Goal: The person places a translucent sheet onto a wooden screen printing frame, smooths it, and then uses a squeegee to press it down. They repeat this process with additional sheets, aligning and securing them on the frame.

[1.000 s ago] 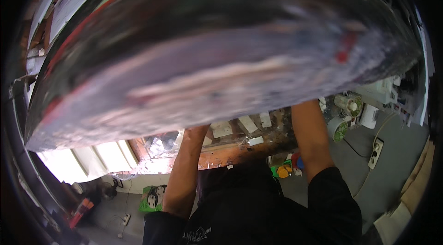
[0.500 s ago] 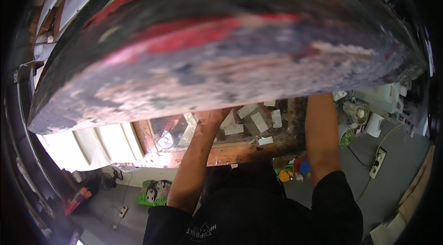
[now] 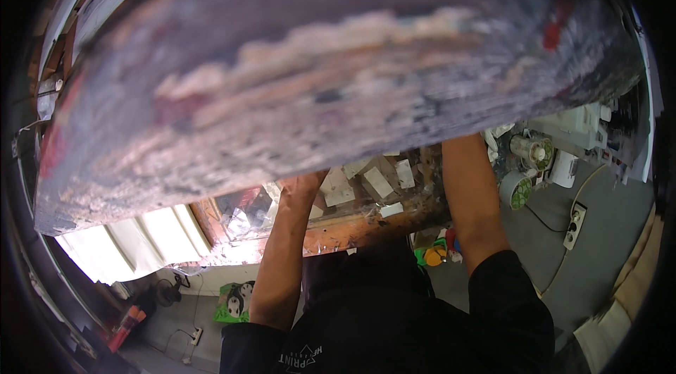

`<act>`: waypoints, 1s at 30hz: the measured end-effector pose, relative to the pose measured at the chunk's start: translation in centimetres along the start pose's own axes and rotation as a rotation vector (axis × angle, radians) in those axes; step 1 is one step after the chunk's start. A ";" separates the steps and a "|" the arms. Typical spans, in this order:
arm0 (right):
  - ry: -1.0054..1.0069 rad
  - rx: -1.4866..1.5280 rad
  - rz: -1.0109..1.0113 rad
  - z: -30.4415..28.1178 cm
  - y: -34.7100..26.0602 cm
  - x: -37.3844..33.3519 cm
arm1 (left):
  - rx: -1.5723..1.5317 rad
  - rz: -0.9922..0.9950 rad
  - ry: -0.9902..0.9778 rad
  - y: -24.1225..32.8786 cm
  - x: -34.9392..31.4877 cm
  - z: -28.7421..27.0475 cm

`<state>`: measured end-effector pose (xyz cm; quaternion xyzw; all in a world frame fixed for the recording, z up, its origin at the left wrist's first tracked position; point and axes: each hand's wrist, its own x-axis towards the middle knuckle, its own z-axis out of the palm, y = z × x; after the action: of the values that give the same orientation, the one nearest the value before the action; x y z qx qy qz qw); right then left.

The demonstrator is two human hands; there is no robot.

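Filling the upper picture from nine o'clock to three o'clock, a big blurred panel, grey with pinkish and red smears, sits close to my camera. My left hand reaches up to its lower edge, near centre; fingers are hidden behind that edge, so I cannot tell its grip. My right forearm rises at four o'clock, its hand hidden behind the panel. Below lies a wooden workbench with pale blocks. A white power strip lies on the grey floor at four o'clock.
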<state>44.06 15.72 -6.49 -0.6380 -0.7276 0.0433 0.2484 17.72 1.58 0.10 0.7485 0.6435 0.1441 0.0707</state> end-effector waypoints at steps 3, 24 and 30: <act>0.002 0.003 -0.006 0.3 -0.2 0.1 | 0.003 -0.002 -0.007 0.2 0.1 -0.3; 0.039 -0.015 -0.048 2.4 -0.3 0.3 | -0.060 0.332 0.272 -1.0 -0.7 0.2; 0.112 -0.031 -0.055 1.6 -1.7 0.3 | -0.005 0.009 -0.008 0.3 0.1 -0.5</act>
<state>41.87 16.07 -7.18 -0.6228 -0.7306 -0.0107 0.2799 17.82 1.63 0.71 0.7518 0.6394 0.1428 0.0746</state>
